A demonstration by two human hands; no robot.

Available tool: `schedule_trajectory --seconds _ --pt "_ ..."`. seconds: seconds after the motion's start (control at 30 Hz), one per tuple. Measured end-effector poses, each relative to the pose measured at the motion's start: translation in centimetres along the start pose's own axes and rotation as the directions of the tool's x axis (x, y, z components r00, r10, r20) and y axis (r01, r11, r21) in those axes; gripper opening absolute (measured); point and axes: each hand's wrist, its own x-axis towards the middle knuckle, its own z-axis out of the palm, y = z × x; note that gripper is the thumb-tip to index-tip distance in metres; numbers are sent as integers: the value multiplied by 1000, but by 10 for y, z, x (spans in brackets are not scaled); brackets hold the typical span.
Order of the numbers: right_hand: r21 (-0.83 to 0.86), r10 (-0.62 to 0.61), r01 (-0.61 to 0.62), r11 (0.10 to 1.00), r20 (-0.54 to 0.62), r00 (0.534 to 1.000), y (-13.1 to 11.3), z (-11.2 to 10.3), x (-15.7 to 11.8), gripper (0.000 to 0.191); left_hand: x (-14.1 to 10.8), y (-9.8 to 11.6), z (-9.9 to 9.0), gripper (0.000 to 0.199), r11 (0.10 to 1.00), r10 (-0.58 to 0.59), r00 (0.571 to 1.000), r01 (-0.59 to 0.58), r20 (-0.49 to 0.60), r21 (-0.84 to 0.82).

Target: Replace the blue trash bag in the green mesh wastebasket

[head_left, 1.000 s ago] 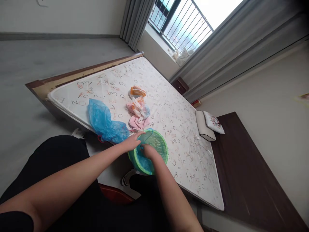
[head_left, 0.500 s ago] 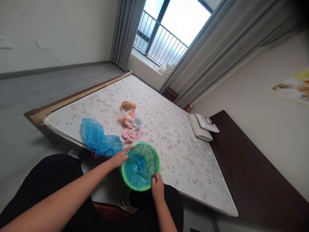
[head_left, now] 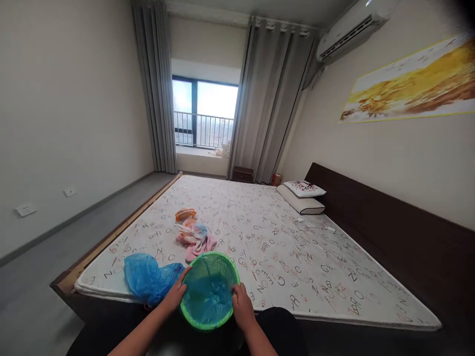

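Observation:
A round green plastic wastebasket point(head_left: 236, 273), lined with a translucent blue bag point(head_left: 211, 296), is held in front of my knees with its mouth tilted toward me. My left hand point(head_left: 175, 292) grips its left rim, thumb at the edge. On the right rim my right hand point(head_left: 242, 302) is closed, its fingertips partly hidden behind the basket wall. A crumpled blue plastic bag point(head_left: 148, 277) lies on the mattress edge left of the basket. Just beyond the basket are a pink cloth point(head_left: 200, 248), a white-and-orange plastic bag point(head_left: 190, 232) and an orange packet point(head_left: 185, 214).
A letter-printed mattress point(head_left: 267, 257) stretches ahead, with a wooden bed rail point(head_left: 122, 222) along its left. Two pillows point(head_left: 302, 197) rest by the dark headboard point(head_left: 371, 207). A small nightstand point(head_left: 242, 174) stands at the far side near the curtains point(head_left: 256, 104).
My view has levelled and risen, showing more wall, window and air conditioner. The left hand has come lower on the basket's left rim; the blue liner looks more spread out inside.

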Motion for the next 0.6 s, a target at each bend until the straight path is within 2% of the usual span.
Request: schedule_trajectory --seconds 0.2,0.37,0.6 --pt "76 -27 32 997 -63 998 -1 6 6 28 -10 4 -12 93 999 -5 997 2 82 43" --pt "145 -59 66 987 -49 997 1 14 15 30 -21 8 -19 103 997 -43 996 36 82 74" --pt "168 -62 69 983 -49 997 -1 14 18 30 -28 16 -22 102 995 -28 995 18 98 100"
